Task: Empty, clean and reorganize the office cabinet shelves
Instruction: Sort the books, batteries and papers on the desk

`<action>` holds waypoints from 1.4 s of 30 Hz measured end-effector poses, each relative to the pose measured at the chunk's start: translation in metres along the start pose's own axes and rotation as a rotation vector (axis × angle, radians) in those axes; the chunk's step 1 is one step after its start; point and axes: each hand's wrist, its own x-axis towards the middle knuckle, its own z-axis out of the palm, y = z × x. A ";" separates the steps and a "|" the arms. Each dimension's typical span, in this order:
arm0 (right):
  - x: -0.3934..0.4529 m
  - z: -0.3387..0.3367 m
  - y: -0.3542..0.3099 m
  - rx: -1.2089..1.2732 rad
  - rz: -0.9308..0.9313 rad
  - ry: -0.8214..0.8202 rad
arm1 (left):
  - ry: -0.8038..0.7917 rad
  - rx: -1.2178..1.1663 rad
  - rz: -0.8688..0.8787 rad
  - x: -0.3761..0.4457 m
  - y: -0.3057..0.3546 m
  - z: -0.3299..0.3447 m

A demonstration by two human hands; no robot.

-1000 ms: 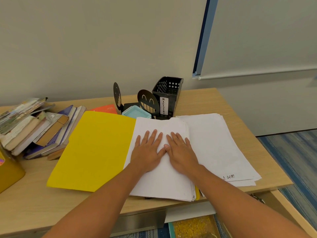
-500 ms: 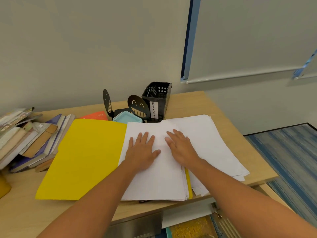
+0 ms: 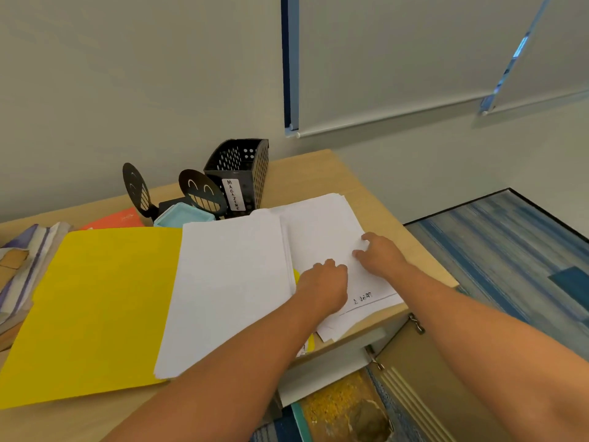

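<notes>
Bright even indoor light, soft faint shadows, slight motion blur, wide-angle bending at the edges

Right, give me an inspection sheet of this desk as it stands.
Surface: wooden desk, mostly covered.
Job's things: open yellow folder with a white paper stack; a second loose paper pile at the right edge.
Clutter: black mesh holder labelled MAGAZINE, smiley bookends, teal box, books at left.
Fingers: left hand and right hand both on the loose pile, fingers curled; grip unclear.
Cables: nothing seen.
Surroundings: wall, roller blind, blue carpet.
</notes>
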 end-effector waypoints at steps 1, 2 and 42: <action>0.001 0.001 0.003 -0.011 0.009 -0.010 | -0.039 0.045 -0.036 0.005 0.002 0.006; 0.001 0.002 0.004 -0.027 0.017 -0.015 | -0.071 0.083 -0.068 0.009 0.003 0.013; 0.001 -0.020 0.039 0.003 0.064 0.070 | 0.007 -0.292 -0.271 0.032 0.007 0.023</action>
